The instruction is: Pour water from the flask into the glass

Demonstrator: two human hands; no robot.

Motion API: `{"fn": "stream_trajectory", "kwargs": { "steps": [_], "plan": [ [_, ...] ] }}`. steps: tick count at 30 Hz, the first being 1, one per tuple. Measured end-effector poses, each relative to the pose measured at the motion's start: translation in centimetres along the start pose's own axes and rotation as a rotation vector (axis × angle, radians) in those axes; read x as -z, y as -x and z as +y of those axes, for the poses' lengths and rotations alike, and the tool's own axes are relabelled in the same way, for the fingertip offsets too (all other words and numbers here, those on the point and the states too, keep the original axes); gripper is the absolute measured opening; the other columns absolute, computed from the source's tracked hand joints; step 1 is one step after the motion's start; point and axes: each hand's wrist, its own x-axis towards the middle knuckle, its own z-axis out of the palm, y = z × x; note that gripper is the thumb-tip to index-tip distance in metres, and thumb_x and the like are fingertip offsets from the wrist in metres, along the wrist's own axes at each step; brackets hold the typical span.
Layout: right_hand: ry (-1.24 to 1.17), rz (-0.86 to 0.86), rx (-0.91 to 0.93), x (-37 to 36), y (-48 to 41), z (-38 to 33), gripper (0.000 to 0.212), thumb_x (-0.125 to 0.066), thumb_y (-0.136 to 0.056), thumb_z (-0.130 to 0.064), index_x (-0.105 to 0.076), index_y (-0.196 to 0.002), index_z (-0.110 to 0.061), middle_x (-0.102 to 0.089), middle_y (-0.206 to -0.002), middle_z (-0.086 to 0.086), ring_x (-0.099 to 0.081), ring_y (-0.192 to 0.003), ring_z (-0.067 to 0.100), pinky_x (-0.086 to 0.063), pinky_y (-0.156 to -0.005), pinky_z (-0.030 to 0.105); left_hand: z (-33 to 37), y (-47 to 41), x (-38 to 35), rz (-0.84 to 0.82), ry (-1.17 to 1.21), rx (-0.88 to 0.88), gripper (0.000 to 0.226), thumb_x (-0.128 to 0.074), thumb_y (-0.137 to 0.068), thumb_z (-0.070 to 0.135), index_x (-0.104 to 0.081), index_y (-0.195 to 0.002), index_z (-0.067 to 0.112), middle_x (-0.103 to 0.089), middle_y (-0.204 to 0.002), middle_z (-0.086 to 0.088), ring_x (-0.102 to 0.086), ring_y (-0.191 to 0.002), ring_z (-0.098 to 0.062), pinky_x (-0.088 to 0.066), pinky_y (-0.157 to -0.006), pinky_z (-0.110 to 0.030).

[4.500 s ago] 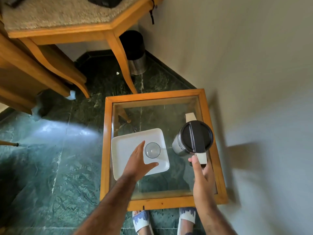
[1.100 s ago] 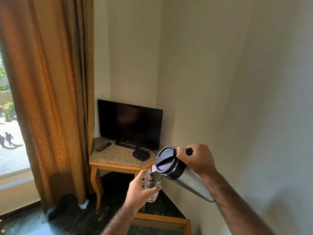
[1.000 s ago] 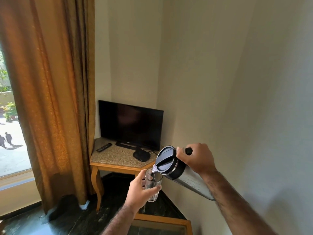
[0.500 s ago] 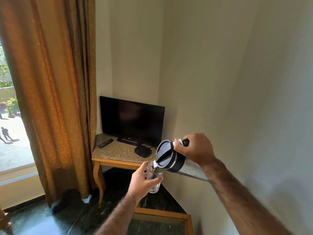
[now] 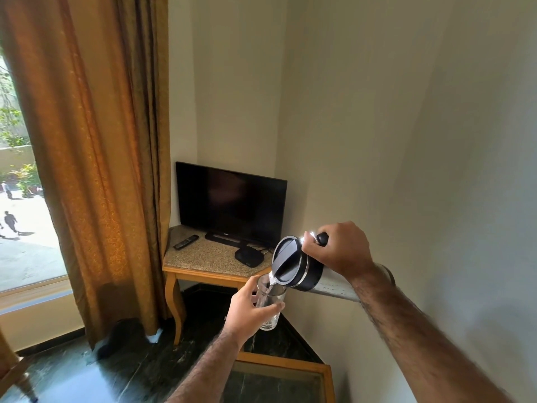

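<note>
My left hand (image 5: 247, 311) is wrapped around a clear drinking glass (image 5: 270, 303), held upright in the air in front of me. My right hand (image 5: 341, 251) grips the black handle of a steel flask (image 5: 308, 271) with a black lid. The flask lies almost level, its spout over the glass rim. A thin stream of water runs from the spout into the glass. My right forearm hides the rear part of the flask body.
A wooden corner table (image 5: 209, 261) carries a dark TV (image 5: 231, 203), a remote (image 5: 186, 242) and a small black box (image 5: 249, 256). An orange curtain (image 5: 96, 158) hangs at left by a window. A glass-topped side table (image 5: 279, 379) stands below my arms, against the right wall.
I have lifted glass and flask off the side table. Over the last second the flask has tipped from slanted to nearly level, and water now runs into the glass.
</note>
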Motion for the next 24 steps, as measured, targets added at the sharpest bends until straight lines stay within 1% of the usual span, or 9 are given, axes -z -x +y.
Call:
{"fn": "stream_trajectory", "kwargs": {
  "steps": [5,9,14,17,20,24],
  "plan": [
    [0.028,-0.001,0.038,0.5,-0.8,-0.2,0.057,-0.06,-0.082,-0.052,-0.031,-0.047,-0.018,-0.025,-0.04,-0.002,-0.025,-0.041,0.018,-0.024,-0.045,0.027,-0.2,-0.2,-0.1,0.007,-0.01,0.009,0.059,-0.092,-0.066,0.042,-0.061,-0.11,0.063,-0.078,-0.114,0.018,-0.076,-0.106,-0.008,-0.059,-0.103,-0.052],
    [0.047,0.023,0.05,0.9,-1.6,-0.5,0.058,-0.061,-0.082,-0.05,-0.029,-0.048,-0.015,-0.021,-0.041,-0.001,-0.021,-0.043,0.02,-0.02,-0.045,0.026,-0.3,-0.4,-0.1,0.0,0.001,0.005,0.058,-0.093,-0.066,0.041,-0.061,-0.106,0.068,-0.078,-0.11,0.025,-0.077,-0.103,-0.005,-0.063,-0.099,-0.048],
    [0.061,0.016,0.097,1.1,-2.1,-0.7,0.058,-0.059,-0.082,-0.053,-0.028,-0.047,-0.018,-0.024,-0.04,-0.001,-0.023,-0.041,0.019,-0.02,-0.045,0.025,-0.2,-0.6,-0.1,-0.003,-0.002,-0.007,0.056,-0.093,-0.065,0.041,-0.062,-0.107,0.064,-0.078,-0.109,0.025,-0.078,-0.102,-0.004,-0.062,-0.098,-0.048],
    [0.065,0.023,0.105,1.2,-2.4,-0.8,0.059,-0.059,-0.081,-0.052,-0.026,-0.047,-0.018,-0.022,-0.04,-0.001,-0.021,-0.041,0.019,-0.018,-0.046,0.024,-0.1,-0.7,-0.1,-0.002,0.0,-0.006,0.058,-0.093,-0.066,0.04,-0.064,-0.114,0.055,-0.079,-0.112,0.017,-0.078,-0.105,-0.009,-0.061,-0.101,-0.049],
    [0.063,0.019,0.128,1.2,-2.5,-0.9,0.058,-0.058,-0.082,-0.053,-0.025,-0.047,-0.02,-0.022,-0.039,-0.002,-0.021,-0.04,0.017,-0.018,-0.046,0.023,0.1,-0.8,-0.1,-0.002,-0.002,-0.007,0.059,-0.092,-0.066,0.039,-0.064,-0.117,0.05,-0.079,-0.114,0.015,-0.077,-0.105,-0.009,-0.061,-0.102,-0.048],
    [0.07,0.028,0.137,1.3,-2.5,-1.0,0.058,-0.058,-0.082,-0.052,-0.023,-0.047,-0.02,-0.02,-0.039,-0.003,-0.018,-0.039,0.014,-0.017,-0.046,0.022,0.3,-0.8,-0.1,-0.002,0.002,-0.001,0.063,-0.092,-0.068,0.036,-0.064,-0.125,0.041,-0.079,-0.117,0.009,-0.077,-0.108,-0.013,-0.061,-0.102,-0.049]
  ]
}}
